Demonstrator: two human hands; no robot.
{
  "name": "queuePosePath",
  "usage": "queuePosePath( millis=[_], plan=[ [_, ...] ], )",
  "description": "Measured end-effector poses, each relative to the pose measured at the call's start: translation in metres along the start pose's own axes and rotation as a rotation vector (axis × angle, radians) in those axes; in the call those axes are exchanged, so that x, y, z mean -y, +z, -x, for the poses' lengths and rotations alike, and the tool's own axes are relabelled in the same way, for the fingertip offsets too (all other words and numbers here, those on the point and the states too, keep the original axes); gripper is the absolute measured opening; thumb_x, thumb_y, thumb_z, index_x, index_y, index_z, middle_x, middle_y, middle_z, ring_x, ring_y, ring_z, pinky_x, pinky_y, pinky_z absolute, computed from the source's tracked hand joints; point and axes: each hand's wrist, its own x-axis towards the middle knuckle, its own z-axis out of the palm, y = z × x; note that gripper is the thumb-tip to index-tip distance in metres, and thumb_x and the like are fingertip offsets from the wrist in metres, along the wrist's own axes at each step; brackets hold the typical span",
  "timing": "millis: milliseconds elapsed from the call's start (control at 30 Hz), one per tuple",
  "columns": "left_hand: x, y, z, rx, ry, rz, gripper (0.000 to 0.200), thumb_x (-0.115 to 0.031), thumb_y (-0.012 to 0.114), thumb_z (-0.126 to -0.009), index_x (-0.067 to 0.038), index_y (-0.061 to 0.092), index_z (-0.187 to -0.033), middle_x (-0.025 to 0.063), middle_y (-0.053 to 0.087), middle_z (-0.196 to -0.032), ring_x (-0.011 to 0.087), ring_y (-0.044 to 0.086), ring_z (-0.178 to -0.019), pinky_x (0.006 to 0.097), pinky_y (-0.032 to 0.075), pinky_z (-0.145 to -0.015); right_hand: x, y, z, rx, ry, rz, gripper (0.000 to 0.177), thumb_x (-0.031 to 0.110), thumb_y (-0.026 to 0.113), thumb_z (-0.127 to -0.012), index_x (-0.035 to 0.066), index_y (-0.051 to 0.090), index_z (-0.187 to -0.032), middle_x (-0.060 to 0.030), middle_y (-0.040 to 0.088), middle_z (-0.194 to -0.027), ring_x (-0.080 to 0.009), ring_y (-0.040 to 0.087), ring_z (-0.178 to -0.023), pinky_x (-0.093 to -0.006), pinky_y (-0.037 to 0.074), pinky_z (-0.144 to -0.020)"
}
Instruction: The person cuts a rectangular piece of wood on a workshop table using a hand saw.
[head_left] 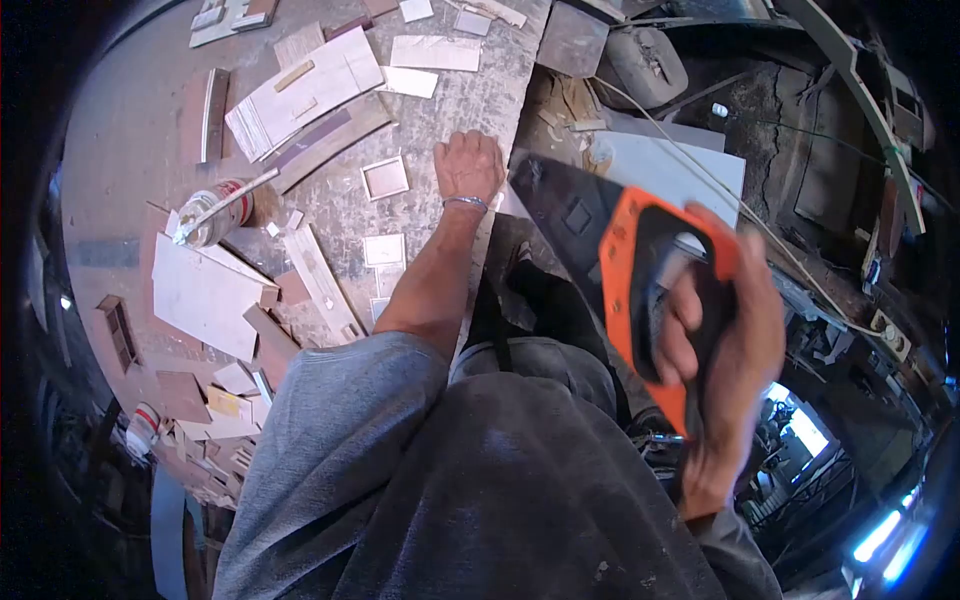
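Observation:
My right hand [745, 340] is wrapped round the black and orange handle of a handsaw [619, 270]. The dark saw blade slants up and left, and its tip appears close to the workbench edge, just right of my left hand [468, 168]. That hand rests knuckles up at the edge of the workbench [455, 105], its fingers curled and pressed together. Whatever lies under the palm is hidden. A small square wooden frame [386, 178] lies flat to the left of the wrist.
Thin wooden boards [305, 90], a long strip [322, 282] and a pale panel [205, 297] lie across the bench. A stick lies over a white and red tub [222, 208]. Beyond the right edge are a white sheet [670, 170] and a cord.

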Motion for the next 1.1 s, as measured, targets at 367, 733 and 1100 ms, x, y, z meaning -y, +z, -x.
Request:
queuePosePath(
  millis=[367, 733, 1100],
  plan=[
    [-0.005, 0.001, 0.007, 0.022, -0.013, 0.027, 0.016, -0.024, 0.073, -0.086, -0.013, 0.070, -0.075, 0.0039, 0.065, -0.081, 0.0251, 0.060, -0.082, 0.0447, 0.039, -0.074, -0.059, 0.033, -0.084, 0.055, 0.024, 0.231, 0.054, 0.046, 0.050, -0.109, -0.001, 0.061, -0.132, -0.0009, 0.050, -0.066, -0.0094, 0.041, -0.040, -0.0257, 0.032, -0.036],
    [-0.004, 0.001, 0.004, 0.063, -0.032, -0.011, 0.014, -0.026, 0.072, -0.087, -0.014, 0.070, -0.079, 0.0027, 0.065, -0.083, 0.0246, 0.060, -0.085, 0.0452, 0.039, -0.075, -0.020, 0.024, -0.057, 0.066, 0.050, 0.231, 0.043, 0.043, 0.054, -0.110, 0.001, 0.063, -0.106, -0.0021, 0.052, -0.062, -0.0116, 0.051, -0.042, -0.0292, 0.041, -0.040],
    [-0.002, 0.001, 0.000, 0.078, -0.027, -0.006, 0.013, -0.025, 0.072, -0.085, -0.015, 0.070, -0.078, 0.0030, 0.065, -0.084, 0.0254, 0.060, -0.084, 0.0455, 0.039, -0.075, -0.050, 0.012, -0.073, 0.042, -0.045, 0.312, 0.052, 0.044, 0.056, -0.109, -0.002, 0.061, -0.131, -0.0063, 0.058, -0.068, -0.0154, 0.054, -0.043, -0.0322, 0.043, -0.042]
  ],
)
